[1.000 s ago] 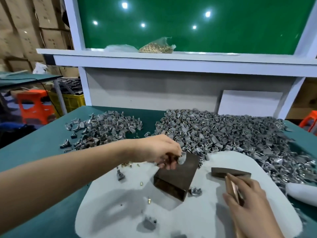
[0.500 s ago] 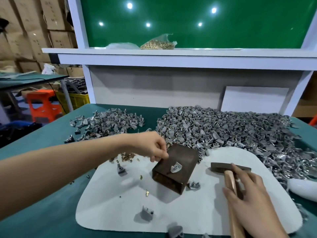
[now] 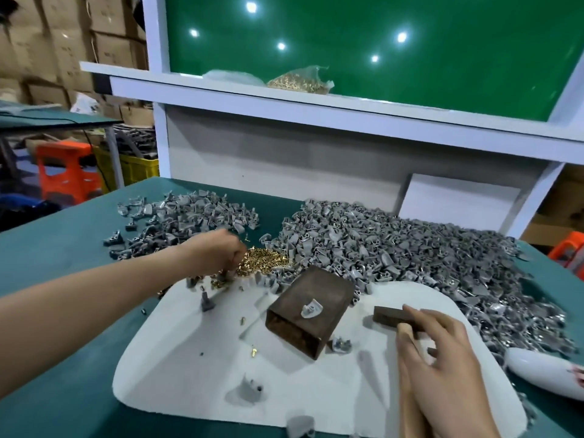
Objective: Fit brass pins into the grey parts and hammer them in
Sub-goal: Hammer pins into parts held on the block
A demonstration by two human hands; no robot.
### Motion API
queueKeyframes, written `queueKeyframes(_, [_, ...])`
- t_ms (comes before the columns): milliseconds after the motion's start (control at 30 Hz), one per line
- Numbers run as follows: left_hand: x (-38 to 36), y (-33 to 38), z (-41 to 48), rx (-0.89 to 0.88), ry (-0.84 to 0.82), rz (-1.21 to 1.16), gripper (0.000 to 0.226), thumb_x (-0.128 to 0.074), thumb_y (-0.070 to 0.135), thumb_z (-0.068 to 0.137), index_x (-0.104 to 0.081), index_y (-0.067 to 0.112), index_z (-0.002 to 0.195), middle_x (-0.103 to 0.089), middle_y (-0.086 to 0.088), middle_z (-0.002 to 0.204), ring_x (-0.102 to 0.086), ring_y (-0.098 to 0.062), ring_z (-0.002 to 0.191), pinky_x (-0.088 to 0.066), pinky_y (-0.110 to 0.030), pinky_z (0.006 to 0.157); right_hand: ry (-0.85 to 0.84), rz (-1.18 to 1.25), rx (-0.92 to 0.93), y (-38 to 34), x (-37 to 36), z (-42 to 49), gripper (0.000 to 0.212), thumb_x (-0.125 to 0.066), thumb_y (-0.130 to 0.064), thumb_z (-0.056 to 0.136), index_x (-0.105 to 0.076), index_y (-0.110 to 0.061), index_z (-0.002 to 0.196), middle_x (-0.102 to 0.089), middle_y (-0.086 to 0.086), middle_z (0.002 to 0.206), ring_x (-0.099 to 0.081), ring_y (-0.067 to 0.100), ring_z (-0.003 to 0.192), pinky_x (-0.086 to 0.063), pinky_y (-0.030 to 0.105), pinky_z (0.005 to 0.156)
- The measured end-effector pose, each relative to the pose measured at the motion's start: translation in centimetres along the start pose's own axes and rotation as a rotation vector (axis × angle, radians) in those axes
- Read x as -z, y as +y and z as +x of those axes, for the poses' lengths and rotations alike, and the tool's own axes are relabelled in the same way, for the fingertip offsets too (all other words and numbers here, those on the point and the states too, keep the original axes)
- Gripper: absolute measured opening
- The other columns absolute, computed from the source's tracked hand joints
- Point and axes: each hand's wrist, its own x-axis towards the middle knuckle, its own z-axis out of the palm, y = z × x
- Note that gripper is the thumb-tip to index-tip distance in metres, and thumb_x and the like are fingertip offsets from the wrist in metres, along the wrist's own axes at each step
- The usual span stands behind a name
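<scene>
A single grey part [image 3: 311, 308] lies on top of the dark brown block [image 3: 322, 284], which stands on the white mat [image 3: 189, 358]. My left hand [image 3: 221, 254] reaches with curled fingers into the small heap of brass pins [image 3: 264, 259] behind the mat; its fingertips are hidden, so a pinched pin cannot be made out. My right hand [image 3: 442, 368] holds the wooden handle of the hammer [image 3: 388, 316], whose dark head rests on the mat right of the block.
A large pile of grey parts [image 3: 410, 248] fills the back right of the green table, with a smaller pile [image 3: 189, 216] at back left. Loose grey parts [image 3: 251, 387] and stray pins lie on the mat. A white object [image 3: 543, 374] sits at the right edge.
My left hand let go of the grey part on the block and moved back left to the brass pin heap. The right hand and hammer stayed put.
</scene>
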Motion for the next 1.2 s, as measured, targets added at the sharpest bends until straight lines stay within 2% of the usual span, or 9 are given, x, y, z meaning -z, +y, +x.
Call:
queueKeyframes(200, [1.1, 0.7, 0.1, 0.093, 0.011, -0.024, 0.015, -0.05, 0.018, 0.097, -0.062, 0.016, 0.089, -0.053, 0.01, 0.087, -0.053, -0.004, 0.076, -0.052, -0.019, 0.07, -0.243, 0.118, 0.113, -5.6, 0.4, 2.1, 0.023, -0.063, -0.011, 0.087, -0.072, -0.032, 0.088, -0.07, -0.008, 0.08, -0.065, 0.002, 0.069, -0.053, 0.032, 0.078])
queueKeyframes(333, [3.6, 3.4, -0.6, 0.185, 0.225, -0.512, 0.007, -0.064, 0.012, 0.085, -0.066, 0.012, 0.078, -0.066, 0.003, 0.074, -0.06, -0.007, 0.063, -0.053, -0.015, 0.058, -0.442, 0.209, 0.127, -9.2, -1.0, 4.0, 0.021, -0.061, -0.008, 0.089, -0.074, -0.026, 0.088, -0.07, 0.0, 0.064, -0.06, 0.001, 0.052, -0.047, 0.015, 0.05])
queueKeyframes(433, [5.4, 7.0, -2.3, 0.079, 0.287, -0.972, 0.007, -0.067, 0.01, 0.083, -0.07, 0.01, 0.076, -0.068, -0.001, 0.063, -0.054, -0.005, 0.052, -0.044, -0.013, 0.049, -0.386, 0.228, 0.137, -10.0, -4.0, 4.5, 0.027, -0.063, -0.004, 0.087, -0.071, -0.023, 0.105, -0.068, -0.003, 0.076, -0.068, 0.014, 0.062, -0.055, 0.028, 0.058])
queueKeyframes(533, [5.8, 9.7, -3.6, -0.035, 0.184, -1.295, 0.011, -0.063, -0.003, 0.085, -0.066, 0.0, 0.074, -0.067, -0.004, 0.06, -0.059, -0.009, 0.058, -0.049, -0.015, 0.059, -0.312, 0.203, 0.265, -9.8, -5.2, 4.6, 0.027, -0.066, -0.005, 0.085, -0.07, -0.031, 0.09, -0.07, -0.007, 0.078, -0.068, 0.01, 0.067, -0.057, 0.029, 0.069])
queueKeyframes(733, [5.1, 11.3, -4.2, -0.05, 0.1, -1.662, 0.011, -0.057, -0.002, 0.089, -0.067, -0.006, 0.087, -0.065, -0.01, 0.072, -0.06, -0.016, 0.071, -0.051, -0.022, 0.073, -0.252, 0.145, 0.311, -9.1, -4.2, 5.2, 0.026, -0.07, -0.004, 0.082, -0.065, -0.027, 0.07, -0.068, -0.005, 0.062, -0.065, 0.004, 0.054, -0.056, 0.021, 0.059])
queueKeyframes(867, [4.7, 12.4, -4.8, 0.005, 0.365, -1.337, 0.014, -0.06, 0.004, 0.091, -0.072, 0.009, 0.086, -0.071, 0.006, 0.071, -0.064, -0.005, 0.069, -0.053, -0.019, 0.068, -0.232, 0.224, 0.182, -8.5, -3.3, 5.9, 0.021, -0.069, -0.003, 0.083, -0.062, -0.019, 0.07, -0.067, 0.007, 0.077, -0.066, 0.008, 0.053, -0.045, 0.013, 0.043])
queueKeyframes(967, [3.1, 12.7, -6.1, -0.08, 0.592, -0.854, 0.006, -0.07, 0.019, 0.084, -0.067, 0.024, 0.086, -0.069, 0.014, 0.082, -0.062, 0.001, 0.081, -0.047, -0.017, 0.078, -0.283, 0.289, 0.082, -8.2, -3.1, 6.4, 0.017, -0.067, 0.003, 0.082, -0.059, -0.009, 0.073, -0.065, 0.011, 0.064, -0.065, 0.015, 0.046, -0.056, 0.027, 0.048])
queueKeyframes(1100, [0.4, 13.2, -6.9, -0.074, 0.506, -0.592, 0.021, -0.064, 0.052, 0.081, -0.057, 0.033, 0.087, -0.058, 0.02, 0.092, -0.047, -0.004, 0.093, -0.029, -0.03, 0.086, -0.42, 0.213, 0.094, -8.6, -3.4, 6.1, 0.017, -0.073, 0.002, 0.077, -0.067, -0.01, 0.067, -0.065, 0.006, 0.055, -0.06, 0.014, 0.045, -0.053, 0.024, 0.048])
queueKeyframes(1200, [-0.8, 13.4, -6.7, -0.029, 0.484, -0.66, 0.015, -0.062, 0.048, 0.081, -0.055, 0.035, 0.083, -0.056, 0.018, 0.094, -0.045, -0.007, 0.095, -0.029, -0.036, 0.091, -0.512, 0.045, 0.2, -9.0, -3.9, 5.8, 0.01, -0.076, -0.004, 0.075, -0.074, -0.013, 0.072, -0.07, 0.005, 0.063, -0.066, 0.016, 0.055, -0.056, 0.021, 0.058])
